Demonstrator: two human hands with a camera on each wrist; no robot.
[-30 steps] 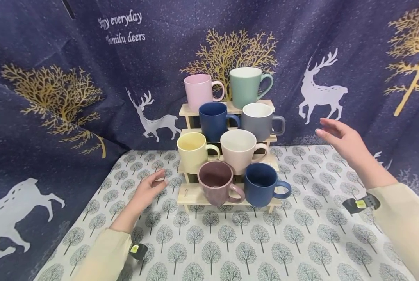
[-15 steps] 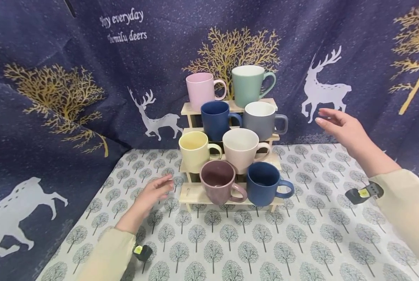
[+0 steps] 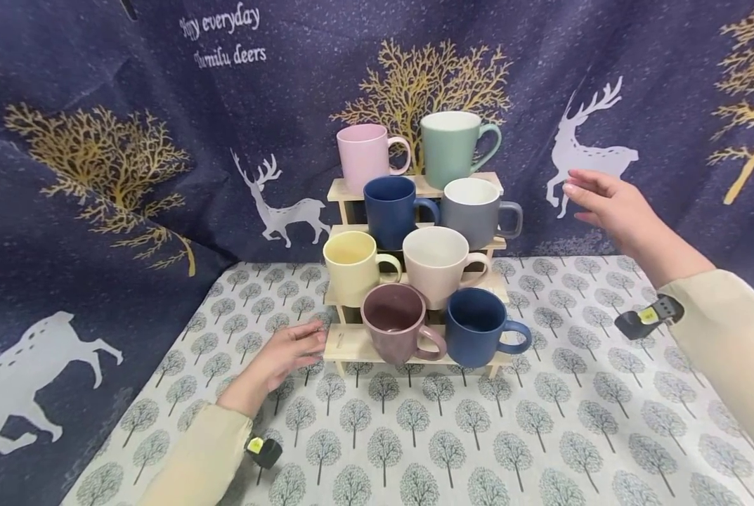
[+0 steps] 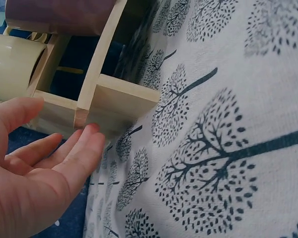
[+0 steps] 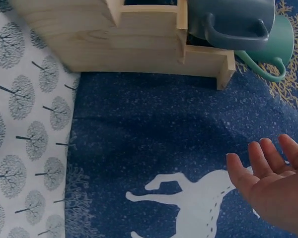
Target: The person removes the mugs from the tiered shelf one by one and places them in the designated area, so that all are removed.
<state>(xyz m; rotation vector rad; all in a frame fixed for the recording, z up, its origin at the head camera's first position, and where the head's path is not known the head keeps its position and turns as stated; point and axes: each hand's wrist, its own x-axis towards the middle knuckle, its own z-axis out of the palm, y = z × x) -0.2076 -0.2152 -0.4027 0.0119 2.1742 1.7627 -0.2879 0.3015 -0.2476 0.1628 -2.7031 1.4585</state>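
A tiered wooden stand holds several mugs, two to a shelf. On top sit a pink mug and a green mug; below them, a navy mug and a grey mug. Lower down come a yellow mug and a pale pink mug, then a mauve mug and a blue mug. My left hand holds nothing, its fingertips right by the stand's lower left end. Fingers loosely bent, my right hand hovers right of the grey mug, apart from it.
White cloth with a tree print covers the table. Behind it hangs a dark blue curtain with deer and golden trees. Mug handles point right, and the grey mug's handle sticks out past the stand's side.
My left hand has moved right, closer to the stand's lower left end. My right hand has risen a little, beside the grey mug. The mugs keep their places on the shelves.
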